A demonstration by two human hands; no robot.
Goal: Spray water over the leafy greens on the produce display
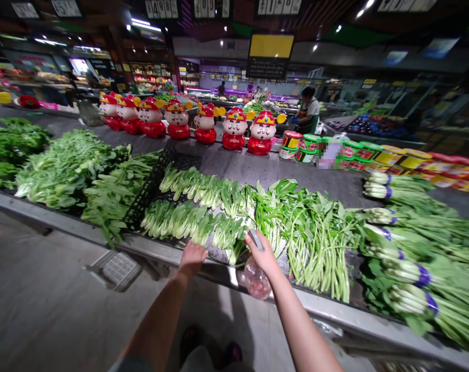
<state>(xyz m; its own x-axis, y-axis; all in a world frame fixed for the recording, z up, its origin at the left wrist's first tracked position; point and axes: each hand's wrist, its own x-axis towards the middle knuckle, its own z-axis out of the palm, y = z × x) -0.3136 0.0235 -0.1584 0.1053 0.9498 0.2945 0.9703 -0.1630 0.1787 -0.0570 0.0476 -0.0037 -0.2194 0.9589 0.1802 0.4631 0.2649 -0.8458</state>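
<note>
My right hand (262, 254) grips a clear plastic spray bottle (255, 279) by its neck, its grey trigger head (255, 239) pointing at the greens, its round body hanging below my palm. My left hand (192, 256) rests on the metal front edge of the vegetable stand (319, 305), its fingers curled over the rim just below the rows of bok choy (196, 219). The fingertips are hidden. To the right of the bottle lies a pile of long-stemmed leafy greens (315, 232).
Bundles of greens with purple bands (405, 258) fill the right side, loose leafy greens (64, 165) the left. Red and white figurines (234, 129) and colourful tins (308, 147) line the back. A person in an apron (309, 111) works behind. A floor drain grate (116, 268) lies left of me.
</note>
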